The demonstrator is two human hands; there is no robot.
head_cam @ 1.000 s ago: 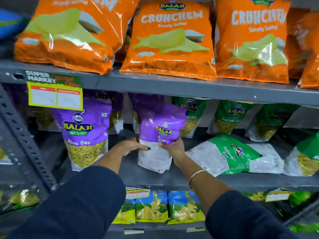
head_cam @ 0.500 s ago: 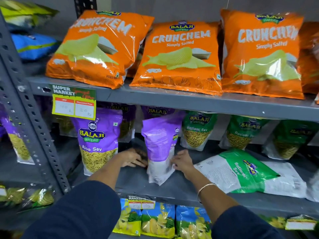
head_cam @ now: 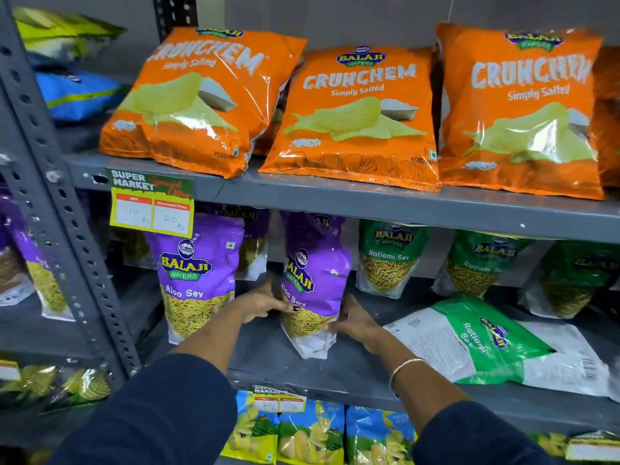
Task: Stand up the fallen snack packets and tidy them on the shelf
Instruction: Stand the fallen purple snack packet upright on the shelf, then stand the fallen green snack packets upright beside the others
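A purple Aloo Sev packet [head_cam: 313, 280] stands upright on the middle shelf [head_cam: 335, 370], its front facing me. My left hand [head_cam: 265, 302] presses its left side and my right hand [head_cam: 355, 322] holds its lower right edge. To its left stands a second purple Aloo Sev packet [head_cam: 198, 276]. A green Ratlami Sev packet [head_cam: 469, 340] lies flat on the shelf to the right, partly over a second flat packet [head_cam: 577, 360].
Upright green Ratlami Sev packets [head_cam: 389, 260] line the back of the middle shelf. Orange Crunchem bags [head_cam: 352, 119] fill the shelf above. A price tag [head_cam: 151, 203] hangs from that shelf's edge. A grey slotted post [head_cam: 67, 213] stands left. Blue packets [head_cam: 312, 434] sit below.
The purple packet has turned from back-facing to front-facing and now stands straighter. Both hands shifted along its sides. The camera has tilted upward.
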